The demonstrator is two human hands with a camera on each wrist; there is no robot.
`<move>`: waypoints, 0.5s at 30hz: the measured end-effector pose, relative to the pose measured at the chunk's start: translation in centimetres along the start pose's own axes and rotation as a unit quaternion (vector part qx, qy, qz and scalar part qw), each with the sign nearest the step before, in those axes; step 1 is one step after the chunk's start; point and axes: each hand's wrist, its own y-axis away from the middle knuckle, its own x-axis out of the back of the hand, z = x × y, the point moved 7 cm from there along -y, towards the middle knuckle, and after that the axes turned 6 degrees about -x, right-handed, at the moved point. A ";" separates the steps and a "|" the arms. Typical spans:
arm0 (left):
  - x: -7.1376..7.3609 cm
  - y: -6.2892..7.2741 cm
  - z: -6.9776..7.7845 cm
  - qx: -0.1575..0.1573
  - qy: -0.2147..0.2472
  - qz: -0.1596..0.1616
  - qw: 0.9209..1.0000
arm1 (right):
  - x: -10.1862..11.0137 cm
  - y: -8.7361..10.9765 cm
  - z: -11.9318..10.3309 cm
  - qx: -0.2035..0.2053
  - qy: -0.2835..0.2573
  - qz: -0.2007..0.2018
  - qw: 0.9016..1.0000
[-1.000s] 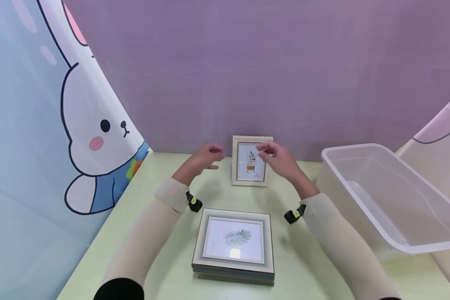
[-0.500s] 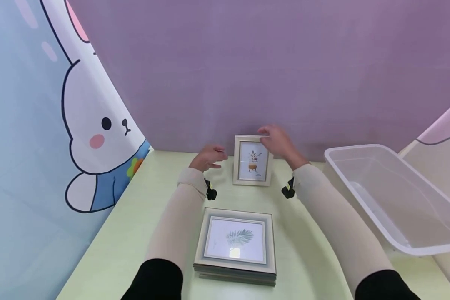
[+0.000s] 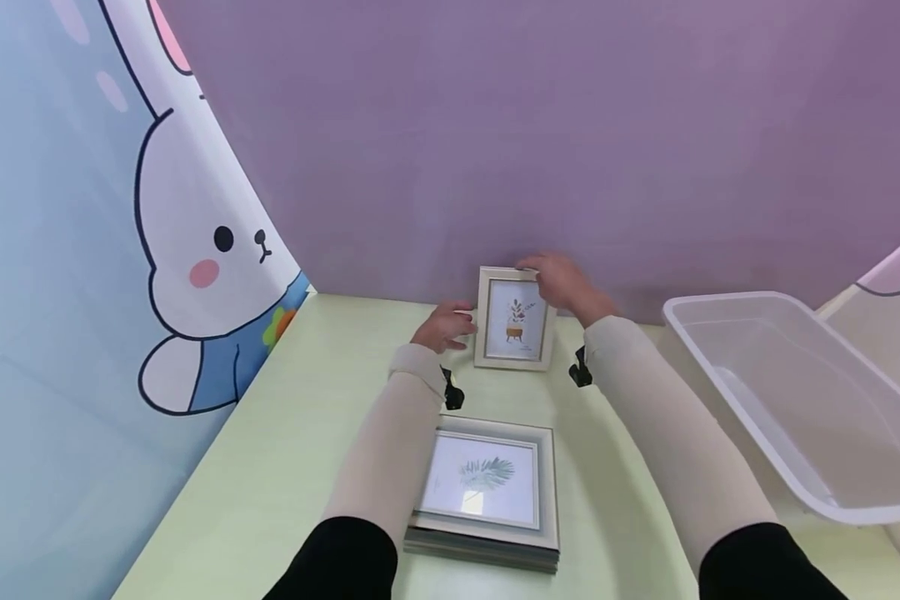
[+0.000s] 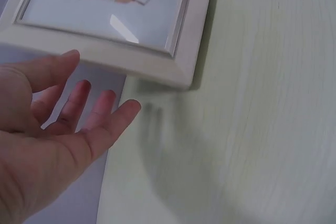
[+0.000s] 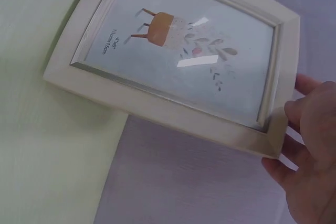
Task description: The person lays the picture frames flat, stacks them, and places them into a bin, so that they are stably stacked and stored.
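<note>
A small cream picture frame (image 3: 482, 358) with a potted-plant print stands upright against the purple backdrop at the back of the table. My right hand (image 3: 565, 283) grips its upper right corner; in the right wrist view the thumb (image 5: 295, 111) lies at the frame's edge and other fingers reach behind. Beside the frame's left edge is my left hand (image 3: 446, 327). In the left wrist view its fingers (image 4: 123, 119) are spread and relaxed, the thumb close to the edge; whether it touches I cannot tell. Nearer the front lies a stack of frames (image 3: 487, 533), topped by a palm-leaf print.
A translucent plastic bin (image 3: 727, 392) stands at the right. The pale green table (image 3: 270, 500) meets a purple backdrop (image 3: 495, 125) at the back and a rabbit-printed cloth (image 3: 187, 192) on the left. My left forearm crosses the stack's left side.
My right hand has moved from in front of the small frame to its upper right corner and taken hold. My left hand has moved right, closer to its left edge. The frame tilts slightly.
</note>
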 end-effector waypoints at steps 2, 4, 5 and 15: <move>-0.6 0.0 0.1 0.003 -0.001 0.003 1.000 | -0.1 0.0 0.4 -0.009 -0.004 0.001 1.000; -0.9 -0.1 0.2 0.008 0.006 0.010 1.000 | -0.3 -0.1 0.7 -0.017 -0.010 0.003 1.000; -0.9 -0.1 0.2 0.008 0.007 0.015 1.000 | -0.4 -0.1 0.8 -0.021 -0.012 0.004 1.000; -0.6 -0.1 0.0 -0.012 0.002 0.048 0.999 | -1.1 -0.3 0.7 -0.028 -0.010 0.009 1.000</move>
